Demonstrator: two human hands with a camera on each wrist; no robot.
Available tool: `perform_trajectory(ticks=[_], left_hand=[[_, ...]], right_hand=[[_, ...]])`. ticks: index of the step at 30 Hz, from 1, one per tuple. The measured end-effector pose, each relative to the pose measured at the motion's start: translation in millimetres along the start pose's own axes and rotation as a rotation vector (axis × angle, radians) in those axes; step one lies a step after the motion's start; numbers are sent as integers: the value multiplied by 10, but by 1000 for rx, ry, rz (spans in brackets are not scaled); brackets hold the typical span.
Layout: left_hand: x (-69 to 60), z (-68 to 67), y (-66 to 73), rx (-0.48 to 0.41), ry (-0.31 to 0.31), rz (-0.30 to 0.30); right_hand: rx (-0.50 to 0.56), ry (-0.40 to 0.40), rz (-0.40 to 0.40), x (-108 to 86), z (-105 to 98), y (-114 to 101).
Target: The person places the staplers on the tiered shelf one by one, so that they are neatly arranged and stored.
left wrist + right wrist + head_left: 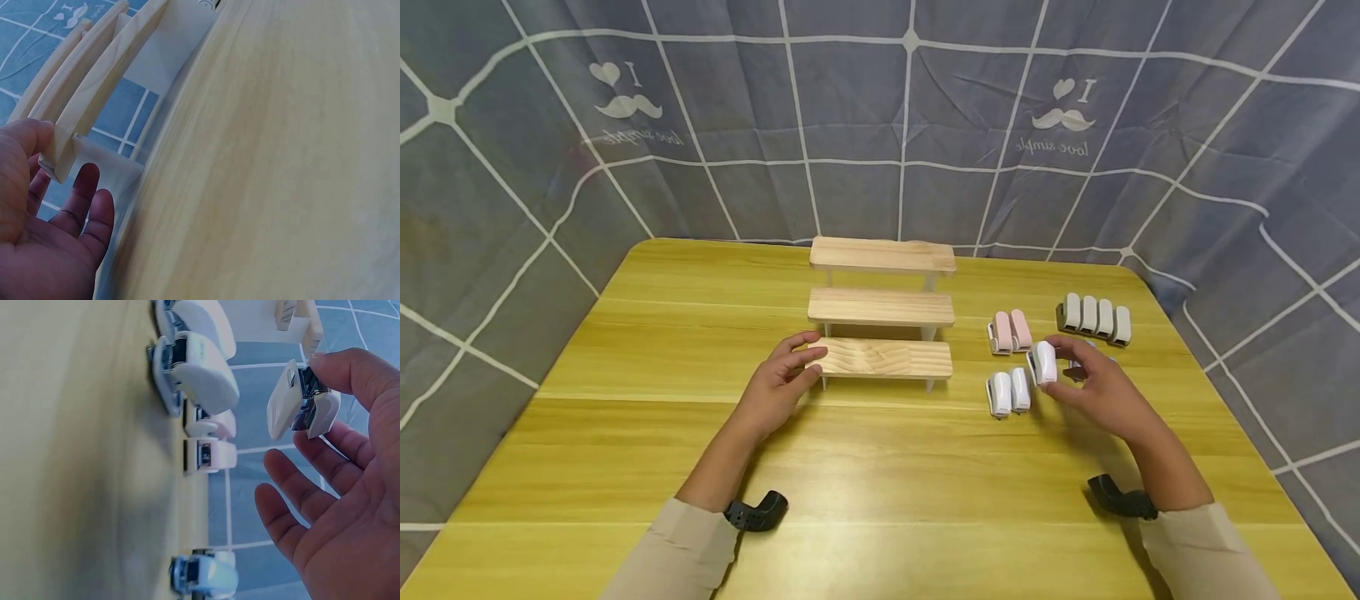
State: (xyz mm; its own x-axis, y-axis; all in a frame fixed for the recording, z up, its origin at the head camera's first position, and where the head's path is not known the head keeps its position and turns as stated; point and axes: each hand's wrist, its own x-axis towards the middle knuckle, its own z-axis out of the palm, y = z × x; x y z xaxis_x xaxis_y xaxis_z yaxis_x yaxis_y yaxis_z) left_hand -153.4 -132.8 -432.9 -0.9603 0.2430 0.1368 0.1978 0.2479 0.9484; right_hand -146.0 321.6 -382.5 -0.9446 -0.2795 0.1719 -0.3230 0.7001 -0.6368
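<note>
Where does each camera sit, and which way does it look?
Head: worn on the person's head, facing forward and down at the table and wooden stand; the left grip, right grip and both forearms show.
Left wrist: worn on that wrist, looking past the left grip at the stand's end; of the body, only that grip shows.
Right wrist: worn on that wrist, looking at the white gadget in the right grip; again, only that grip shows.
Shared: head and right wrist both show that gadget and two pink gadgets.

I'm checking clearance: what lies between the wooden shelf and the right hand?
From the wooden shelf to the right hand, the head view shows bare tabletop, two pink stapler-like devices, two white devices, then the held white device.
</note>
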Motion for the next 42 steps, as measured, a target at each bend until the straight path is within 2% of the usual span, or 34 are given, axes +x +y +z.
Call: perform_trajectory(ticks=[14,27,32,42], left_hand=[[-25,14,-53,16,-2,6],[-8,20,-44,4,12,18],[0,13,-38,-9,15,23],[5,3,-24,5,24,12]], right_hand=[[71,-51,-29,294,84,-237],[156,-60,-81,567,151,-529],[156,-62,-128,661,189,-640],[151,-87,-168,840,254,-856]])
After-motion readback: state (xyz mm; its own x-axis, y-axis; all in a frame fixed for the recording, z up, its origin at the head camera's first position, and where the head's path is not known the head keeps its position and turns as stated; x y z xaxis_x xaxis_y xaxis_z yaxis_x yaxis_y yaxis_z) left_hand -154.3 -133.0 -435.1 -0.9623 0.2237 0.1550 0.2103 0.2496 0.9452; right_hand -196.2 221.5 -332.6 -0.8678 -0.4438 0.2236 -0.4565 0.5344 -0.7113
